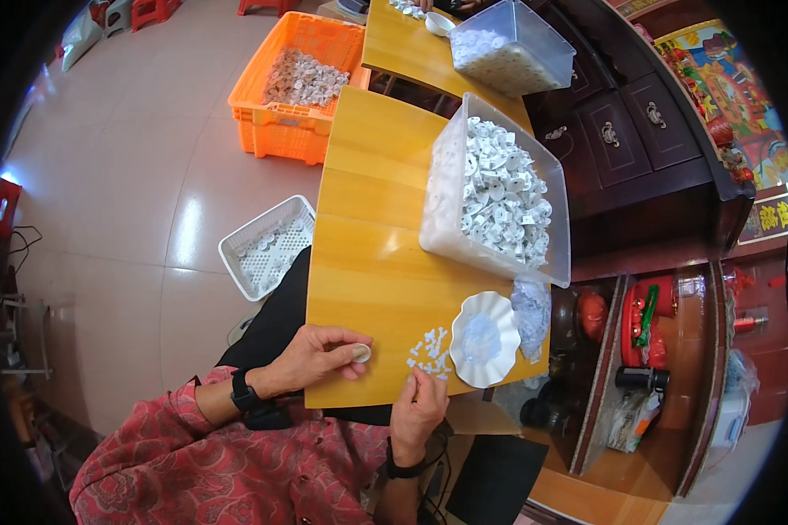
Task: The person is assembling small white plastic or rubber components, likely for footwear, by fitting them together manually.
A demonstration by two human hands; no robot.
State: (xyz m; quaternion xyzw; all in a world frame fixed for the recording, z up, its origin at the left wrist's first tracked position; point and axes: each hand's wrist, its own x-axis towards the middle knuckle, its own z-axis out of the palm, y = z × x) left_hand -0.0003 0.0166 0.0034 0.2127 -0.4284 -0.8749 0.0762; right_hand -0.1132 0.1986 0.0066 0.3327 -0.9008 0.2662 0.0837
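My left hand (324, 357) is closed at the near edge of the yellow table (368, 254), pinching a small round white plastic piece (362, 353) between thumb and fingers. To its right, my right hand (418, 407) has its fingertips pressed together beside a scatter of tiny white plastic parts (429, 348). Whatever sits in that pinch is too small to make out. Just right of the scatter stands a white scalloped dish (505, 337) with more tiny pale parts in it. A translucent bin (445, 206) farther back is heaped with white plastic fittings (503, 197).
A clear plastic bag (531, 315) lies beside the dish. On the floor at left are a white basket (236, 254) and an orange crate (280, 136) with parts inside. Another bin (534, 61) stands on the far table, where part of another person's hands shows. Dark cabinets (617, 136) line the right.
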